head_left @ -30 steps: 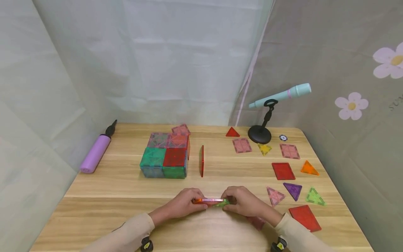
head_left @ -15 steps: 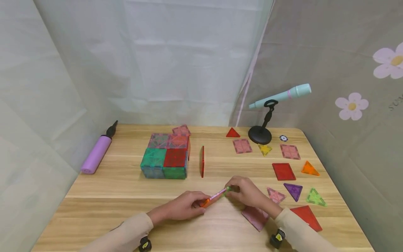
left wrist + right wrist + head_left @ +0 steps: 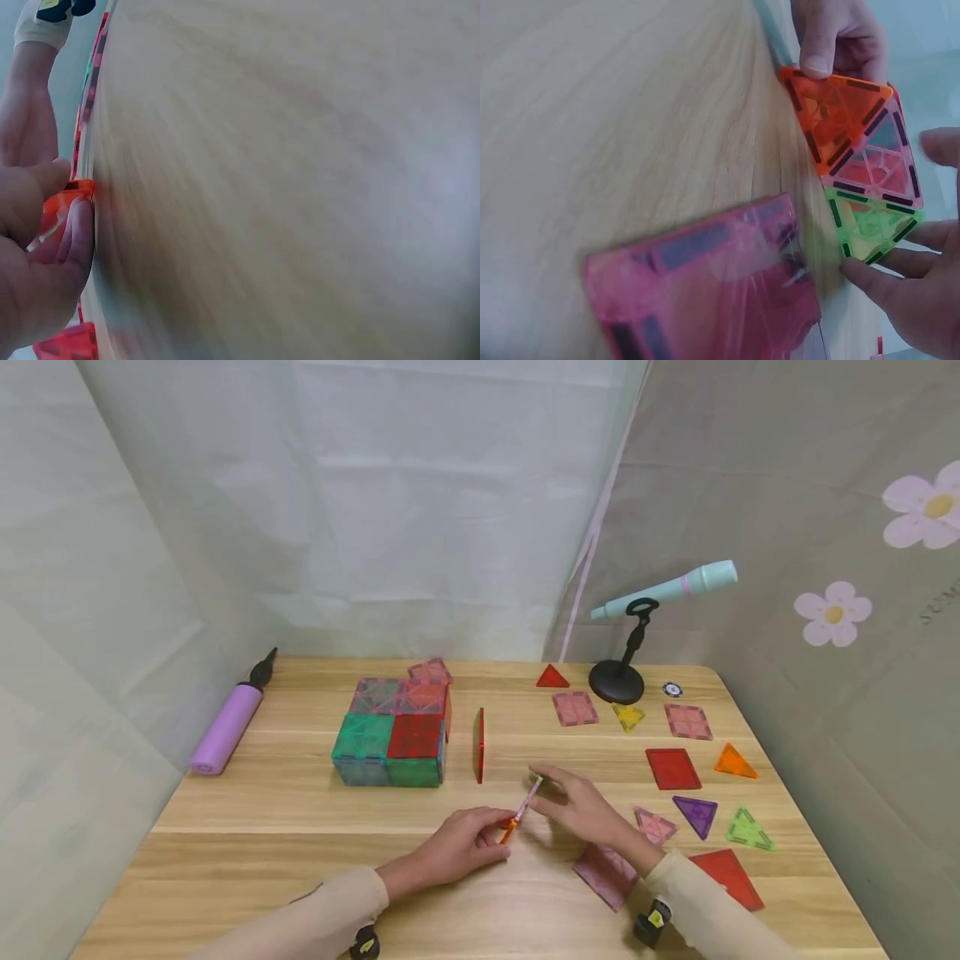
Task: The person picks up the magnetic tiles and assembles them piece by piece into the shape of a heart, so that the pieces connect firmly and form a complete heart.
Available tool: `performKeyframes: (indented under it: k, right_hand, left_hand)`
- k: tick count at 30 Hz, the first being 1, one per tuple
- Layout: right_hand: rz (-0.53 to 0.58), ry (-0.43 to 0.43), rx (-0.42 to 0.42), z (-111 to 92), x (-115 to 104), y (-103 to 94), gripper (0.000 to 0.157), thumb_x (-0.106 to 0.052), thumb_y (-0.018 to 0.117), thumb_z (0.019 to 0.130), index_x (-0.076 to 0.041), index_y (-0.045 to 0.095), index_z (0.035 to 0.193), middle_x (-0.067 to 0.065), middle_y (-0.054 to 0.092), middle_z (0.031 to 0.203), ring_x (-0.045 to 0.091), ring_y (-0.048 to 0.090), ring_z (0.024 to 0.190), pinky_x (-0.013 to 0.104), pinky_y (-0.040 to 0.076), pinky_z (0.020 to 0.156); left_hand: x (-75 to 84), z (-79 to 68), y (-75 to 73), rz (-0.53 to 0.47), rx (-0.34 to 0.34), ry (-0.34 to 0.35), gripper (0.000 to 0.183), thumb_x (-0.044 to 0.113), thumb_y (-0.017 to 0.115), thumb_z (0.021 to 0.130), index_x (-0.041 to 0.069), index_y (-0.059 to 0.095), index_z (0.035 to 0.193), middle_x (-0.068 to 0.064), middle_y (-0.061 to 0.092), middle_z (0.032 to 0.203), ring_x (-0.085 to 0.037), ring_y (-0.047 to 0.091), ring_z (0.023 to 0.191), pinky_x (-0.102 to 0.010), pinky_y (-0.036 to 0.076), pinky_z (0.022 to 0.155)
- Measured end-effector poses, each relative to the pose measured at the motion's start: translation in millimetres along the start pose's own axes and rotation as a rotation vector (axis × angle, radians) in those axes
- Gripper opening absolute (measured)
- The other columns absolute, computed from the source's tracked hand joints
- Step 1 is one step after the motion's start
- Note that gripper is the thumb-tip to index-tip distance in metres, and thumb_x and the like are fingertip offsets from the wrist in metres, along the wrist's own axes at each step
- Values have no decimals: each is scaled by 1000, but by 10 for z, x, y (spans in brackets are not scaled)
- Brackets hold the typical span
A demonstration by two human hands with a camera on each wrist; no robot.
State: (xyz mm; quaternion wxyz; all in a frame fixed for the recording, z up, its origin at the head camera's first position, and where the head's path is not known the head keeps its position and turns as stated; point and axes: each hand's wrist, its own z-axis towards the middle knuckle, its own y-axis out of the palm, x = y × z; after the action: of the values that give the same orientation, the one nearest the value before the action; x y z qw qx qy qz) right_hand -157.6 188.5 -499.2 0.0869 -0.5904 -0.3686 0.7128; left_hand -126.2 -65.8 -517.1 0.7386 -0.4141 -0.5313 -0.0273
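Three translucent magnetic tiles stand on edge, joined in a row: an orange triangle (image 3: pixel 832 112), a pink triangle (image 3: pixel 881 161) and a green triangle (image 3: pixel 874 225). My left hand (image 3: pixel 465 847) pinches the orange end between thumb and fingers; the left wrist view also shows that orange tile (image 3: pixel 64 201). At the green end, my right hand (image 3: pixel 577 806) has its fingers against the tile's edge, while its thumb is lifted away in the right wrist view. A pink square tile (image 3: pixel 607 877) lies flat under the right forearm.
A tile box (image 3: pixel 416 735) stands at centre left, with an upright red tile (image 3: pixel 481 745) beside it. Several loose tiles lie on the right, including a purple triangle (image 3: pixel 696 816). A purple pump (image 3: pixel 228 727) and a telescope-like tube on a black stand (image 3: pixel 617 681) stand farther back.
The joined row has swung from lying crosswise to pointing away from me, its green end moving farther off. My right hand has moved forward, and its grip on the green tile has loosened.
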Motion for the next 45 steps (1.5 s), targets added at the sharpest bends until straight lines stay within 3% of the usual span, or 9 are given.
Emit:
performKeyframes:
  k: [9, 15, 22, 26, 36, 45]
  right_hand:
    - [207, 70, 66, 254, 65, 18, 54, -25, 75, 95, 0, 55, 139, 20, 57, 143, 40, 53, 135, 51, 44, 109]
    - [160, 142, 118, 342, 71, 4, 52, -35, 74, 95, -12, 61, 140, 11, 62, 140, 36, 61, 127, 52, 49, 105]
    - [383, 170, 62, 471, 81, 11, 54, -22, 71, 98, -5, 53, 146, 24, 55, 144, 40, 62, 123, 39, 61, 84]
    - [459, 179, 47, 579, 79, 6, 56, -18, 71, 98, -2, 51, 147, 27, 52, 145, 40, 63, 121, 38, 61, 83]
    - [470, 191, 57, 833, 61, -8, 53, -14, 71, 97, -2, 53, 146, 23, 54, 144, 34, 64, 119, 39, 60, 86]
    - [522, 206, 32, 1029, 135, -44, 54, -12, 68, 98, -1, 50, 148, 26, 51, 146, 33, 65, 116, 40, 60, 86]
  left_hand:
    - [16, 162, 125, -26, 103, -78, 47, 21, 78, 92, 6, 61, 134, -7, 70, 121, 1, 58, 70, -20, 51, 66]
    - [46, 273, 185, 29, 195, -122, 47, 22, 78, 92, 6, 61, 133, -7, 71, 118, 2, 55, 67, -22, 48, 67]
    - [68, 349, 193, 38, 229, -148, 46, 19, 76, 93, 4, 60, 134, -8, 69, 119, -1, 54, 69, -25, 48, 70]
    - [55, 360, 178, 42, 246, -171, 48, 16, 74, 95, 2, 59, 137, -10, 69, 123, 0, 55, 69, -25, 49, 72]
    - [9, 405, 164, 31, 301, -197, 48, 6, 73, 92, -2, 56, 137, -16, 67, 122, -3, 61, 67, -24, 52, 66]
    - [33, 395, 159, 21, 306, -226, 50, 9, 70, 93, -3, 54, 139, -19, 64, 131, -4, 63, 68, -26, 53, 69]
